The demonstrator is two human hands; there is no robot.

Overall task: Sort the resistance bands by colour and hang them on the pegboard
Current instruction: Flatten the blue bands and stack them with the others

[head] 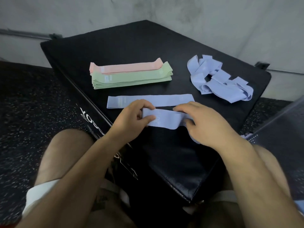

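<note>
The sorting step is under way, judging by the piles; nothing is hanging yet. Taking the flat blue band [151,100] as the landmark: beyond it and slightly left, the pink stack [128,67] and green stack [131,78] are lying squared up, touching each other, the pink farther away.

Just on the near side of the landmark, the left hand [131,119] is pinching the left end of the held blue band [164,120] between thumb and curled fingers. The right hand [205,122] is closing its bent fingers over the other end, with a tail of the band trailing out under the palm. The band is looking part-folded and slack, just off the surface.

Beyond and to the right of the landmark, the blue heap [218,78] is waiting, loops tangled together.

The next move is probably calling for the held band to be flattened and set down squarely on the landmark, ends matched, before the heap is teased apart.

Everything is resting on a black padded box [164,46]. Speckled rubber floor [32,104] is showing left of it and a grey wall [148,9] is rising behind. Far right, a dark perforated panel [283,129] is leaning in; whether it is the pegboard I cannot tell.
</note>
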